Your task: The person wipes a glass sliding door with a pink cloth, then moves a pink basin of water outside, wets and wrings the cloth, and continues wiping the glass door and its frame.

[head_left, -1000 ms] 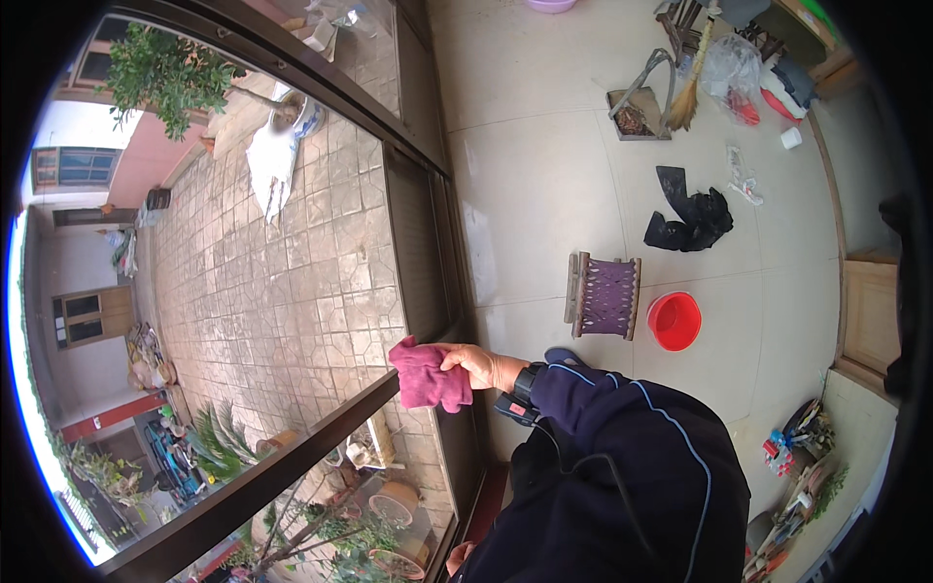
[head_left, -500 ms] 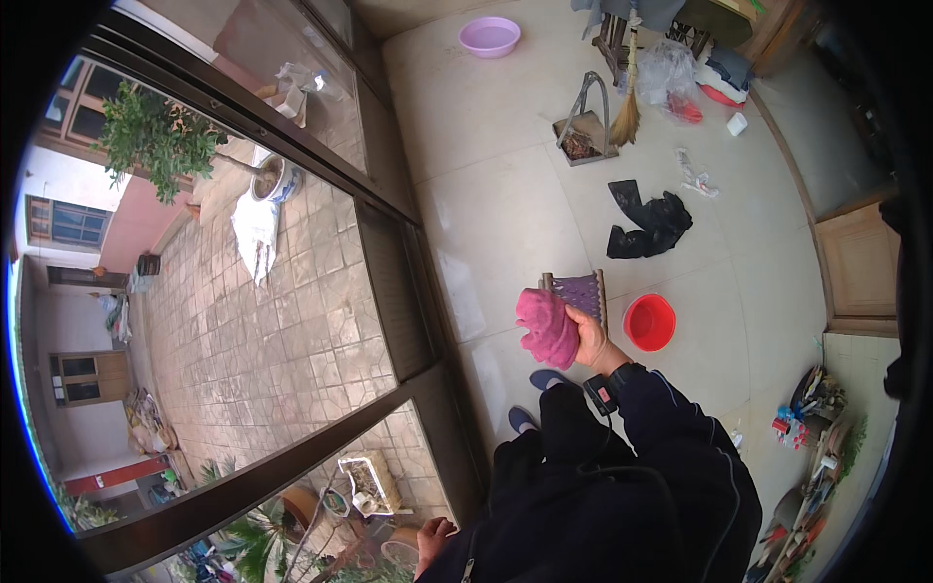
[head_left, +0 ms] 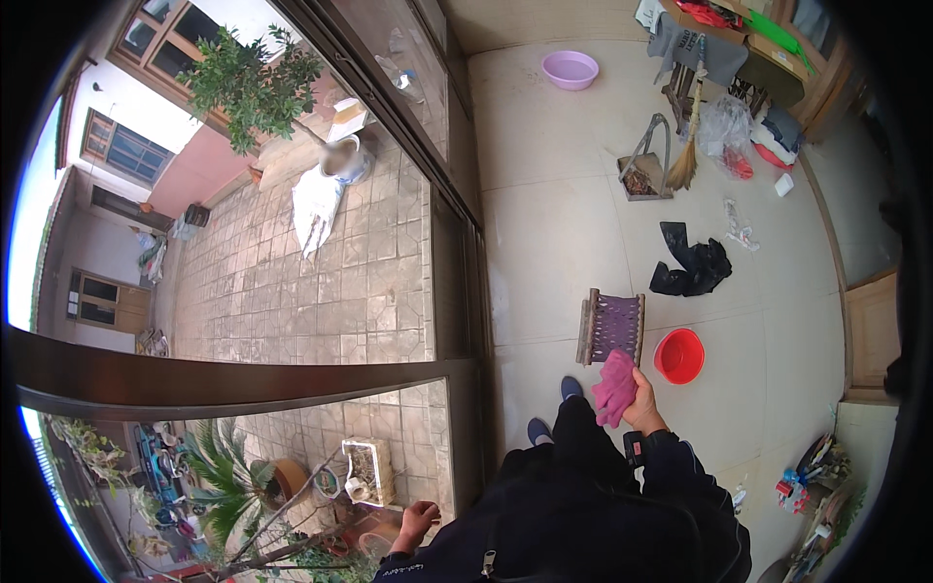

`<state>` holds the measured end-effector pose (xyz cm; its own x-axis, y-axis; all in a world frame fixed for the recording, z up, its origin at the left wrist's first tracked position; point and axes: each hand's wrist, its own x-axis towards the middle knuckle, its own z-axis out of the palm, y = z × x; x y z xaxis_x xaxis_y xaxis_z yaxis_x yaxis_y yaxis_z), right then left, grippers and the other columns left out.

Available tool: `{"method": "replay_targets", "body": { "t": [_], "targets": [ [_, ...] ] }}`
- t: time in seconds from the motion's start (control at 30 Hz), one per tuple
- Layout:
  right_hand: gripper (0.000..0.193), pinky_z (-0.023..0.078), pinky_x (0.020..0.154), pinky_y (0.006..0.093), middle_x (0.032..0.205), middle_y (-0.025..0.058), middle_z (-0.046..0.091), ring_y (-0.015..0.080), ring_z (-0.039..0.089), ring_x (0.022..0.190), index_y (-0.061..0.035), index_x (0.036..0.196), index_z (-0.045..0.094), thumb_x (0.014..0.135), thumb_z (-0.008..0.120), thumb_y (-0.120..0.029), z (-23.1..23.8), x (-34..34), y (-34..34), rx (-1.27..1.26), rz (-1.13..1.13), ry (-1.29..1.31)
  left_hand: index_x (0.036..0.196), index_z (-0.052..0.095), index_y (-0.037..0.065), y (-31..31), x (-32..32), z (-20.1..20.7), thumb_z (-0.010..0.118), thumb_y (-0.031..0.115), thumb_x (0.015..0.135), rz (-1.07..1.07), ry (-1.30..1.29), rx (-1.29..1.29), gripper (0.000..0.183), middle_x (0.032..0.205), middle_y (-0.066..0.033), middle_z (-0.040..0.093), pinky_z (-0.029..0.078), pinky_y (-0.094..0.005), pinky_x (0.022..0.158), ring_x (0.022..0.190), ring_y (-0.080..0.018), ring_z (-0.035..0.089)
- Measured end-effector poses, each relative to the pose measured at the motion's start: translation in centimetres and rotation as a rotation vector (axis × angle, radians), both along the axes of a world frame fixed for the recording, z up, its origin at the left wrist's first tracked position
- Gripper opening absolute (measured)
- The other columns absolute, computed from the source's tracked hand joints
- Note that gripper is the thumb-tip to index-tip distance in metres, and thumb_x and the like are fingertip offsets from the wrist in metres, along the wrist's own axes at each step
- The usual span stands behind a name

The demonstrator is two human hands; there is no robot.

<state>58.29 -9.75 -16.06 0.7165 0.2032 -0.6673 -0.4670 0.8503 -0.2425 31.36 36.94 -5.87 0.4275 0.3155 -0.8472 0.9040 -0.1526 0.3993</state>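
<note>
Pale tiled floor [head_left: 544, 243] bearing a lilac basin [head_left: 570, 72], black bag [head_left: 702, 267], purple-webbed stool [head_left: 616, 325], red bucket [head_left: 679, 356]

Bright daylight, bent edges

Daylight fills the courtyard [head_left: 330, 291] and lights the floor [head_left: 544, 233]; sky [head_left: 29, 233] at far left burns out white. The dark jacket [head_left: 583, 534] swallows detail, a blurred patch veils the planter [head_left: 361, 163], and the window rail [head_left: 243, 386] bows within black rounded borders.

Right hand [head_left: 644, 406], pink cloth [head_left: 612, 391] moved from window frame [head_left: 243, 383] toward purple stool [head_left: 616, 324]; left hand [head_left: 418, 522] fully visible.
</note>
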Motion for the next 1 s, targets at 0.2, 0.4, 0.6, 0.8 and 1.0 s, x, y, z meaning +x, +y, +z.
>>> {"method": "replay_targets", "body": {
  "t": [0.2, 0.4, 0.6, 0.8, 1.0],
  "targets": [
    [0.031, 0.047, 0.093, 0.0463, 0.112, 0.0105, 0.062, 0.0287, 0.060, 0.103, -0.0067, 0.119, 0.055, 0.090, 0.060, -0.016, 0.2, 0.3, -4.0, -0.115, 0.043, -0.003, 0.102, 0.063, -0.007, -0.7, 2.6, -0.5, 0.063, 0.015, 0.087, 0.007, 0.029, 0.003, 0.027, 0.089, -0.0130, 0.067, 0.057, -0.0329, 0.067, 0.078, -0.0208, 0.067],
    [0.037, 0.043, 0.097, 0.0528, 0.119, 0.0140, 0.058, 0.0348, 0.057, 0.109, -0.0036, 0.125, 0.048, 0.090, 0.054, -0.015, -0.2, 2.0, -8.8, -0.190, 0.047, -0.020, 0.103, 0.064, -0.006, -2.2, 12.3, -2.4, 0.064, 0.019, 0.088, -0.118, -0.100, -0.005, 0.030, 0.088, -0.0119, 0.068, 0.057, -0.0322, 0.065, 0.076, -0.0203, 0.067],
    [0.032, 0.044, 0.096, 0.0441, 0.113, 0.0126, 0.061, 0.0295, 0.058, 0.107, -0.0051, 0.118, 0.054, 0.090, 0.054, -0.020, -0.6, 1.5, -13.5, -0.331, -0.029, 0.235, 0.098, 0.063, -0.006, -4.6, 24.9, -4.5, 0.065, 0.017, 0.088, -0.204, -0.347, -0.057, 0.025, 0.077, -0.0094, 0.065, 0.052, -0.0282, 0.057, 0.065, -0.0138, 0.062],
    [0.035, 0.048, 0.087, 0.0486, 0.107, 0.0154, 0.061, 0.0324, 0.060, 0.099, -0.0010, 0.118, 0.052, 0.088, 0.056, -0.018, -1.7, -0.3, -16.7, -0.423, -0.063, 0.301, 0.100, 0.062, -0.006, -7.1, 33.7, -3.5, 0.064, 0.016, 0.086, -0.376, -0.294, -0.106, 0.025, 0.071, -0.0065, 0.062, 0.048, -0.0261, 0.052, 0.060, -0.0118, 0.058],
    [0.038, 0.049, 0.088, 0.0441, 0.110, 0.0157, 0.061, 0.0295, 0.061, 0.100, 0.0007, 0.119, 0.052, 0.086, 0.058, -0.017, -3.5, -1.7, -17.6, -1.157, 0.344, -0.190, 0.102, 0.059, -0.008, -5.6, 42.1, -5.8, 0.065, 0.013, 0.085, -0.370, -0.285, -0.184, 0.028, 0.074, -0.0088, 0.062, 0.050, -0.0274, 0.054, 0.062, -0.0142, 0.060]
  ]
}}
